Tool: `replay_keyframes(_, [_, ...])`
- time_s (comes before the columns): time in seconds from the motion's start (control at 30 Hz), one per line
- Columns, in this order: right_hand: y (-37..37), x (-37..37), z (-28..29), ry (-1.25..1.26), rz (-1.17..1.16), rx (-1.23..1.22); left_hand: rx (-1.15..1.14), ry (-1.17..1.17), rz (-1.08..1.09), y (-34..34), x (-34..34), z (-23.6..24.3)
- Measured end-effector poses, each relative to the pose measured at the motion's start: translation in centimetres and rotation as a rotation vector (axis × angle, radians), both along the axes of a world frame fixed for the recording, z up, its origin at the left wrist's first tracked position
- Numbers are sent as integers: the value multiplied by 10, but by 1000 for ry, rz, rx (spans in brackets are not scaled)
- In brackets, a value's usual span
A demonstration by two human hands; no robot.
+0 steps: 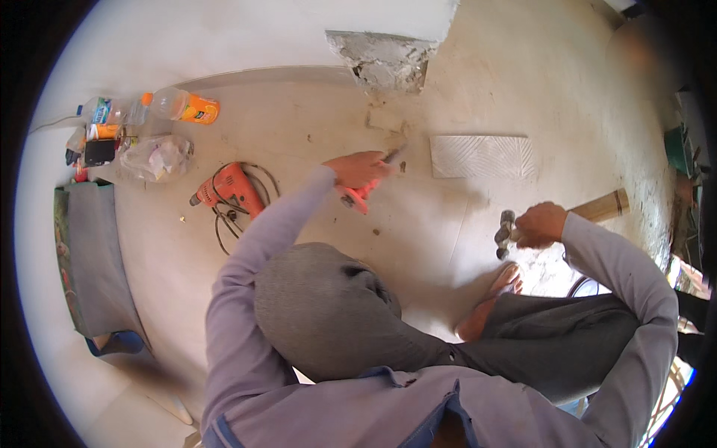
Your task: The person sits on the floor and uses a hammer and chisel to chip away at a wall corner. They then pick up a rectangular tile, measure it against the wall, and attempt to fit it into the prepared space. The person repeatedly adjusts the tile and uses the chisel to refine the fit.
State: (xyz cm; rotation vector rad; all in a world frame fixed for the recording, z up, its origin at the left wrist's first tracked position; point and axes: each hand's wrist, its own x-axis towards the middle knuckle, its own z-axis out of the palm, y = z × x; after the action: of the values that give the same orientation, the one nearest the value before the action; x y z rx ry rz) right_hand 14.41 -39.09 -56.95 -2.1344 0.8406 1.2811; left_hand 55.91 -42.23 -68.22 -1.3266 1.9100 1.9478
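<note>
My right hand (543, 225) is closed round a ball-peen hammer, close under its metal head (505, 234). The hammer's thick wooden handle (602, 205) sticks out to the right, behind my wrist. Over the floor ahead, my left hand (360, 170) grips a red-handled tool (361, 197); a dark, narrow end shows past the fingers, and its exact kind is unclear. A pale tile with a leafy line pattern (484, 157) lies flat on the floor, right of my left hand and beyond the hammer.
A red power drill (233, 190) lies at left with its black cord looped. Behind it stand plastic bottles (179, 106) and a clear plastic bag (157, 157). A grey mat (97, 254) is at far left. The wall's base is broken (388, 61) ahead. My bare foot (489, 302) is below the hammer.
</note>
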Motion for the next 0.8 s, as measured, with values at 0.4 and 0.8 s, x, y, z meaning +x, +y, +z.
replay_keyframes(0.4, [-9,15,26,-145,49,-154,-373,-702,-141,-84,33,9])
replay_keyframes(0.8, [32,-6,-17,-492,-501,-115,52,-162,560,2,-48,54])
